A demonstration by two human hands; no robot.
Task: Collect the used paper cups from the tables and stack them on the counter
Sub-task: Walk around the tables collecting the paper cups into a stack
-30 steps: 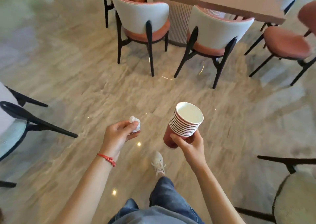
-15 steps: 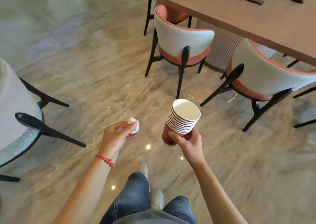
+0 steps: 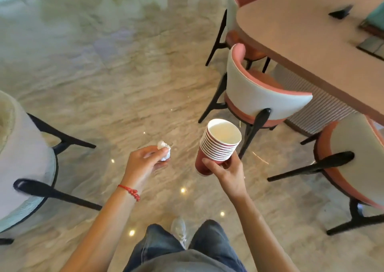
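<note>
- A nested stack of red paper cups (image 3: pixel 218 145) is gripped near its base by the right hand (image 3: pixel 225 171), fingers curled round it, and tilted leftward above the marble floor (image 3: pixel 104 80).
- A crumpled white tissue (image 3: pixel 164 150) is pinched in the fingertips of the left hand (image 3: pixel 143 163), just left of the stack.
- A pink-and-white chair (image 3: pixel 261 97) is tucked beside the worktop (image 3: pixel 301 35) at upper right.
</note>
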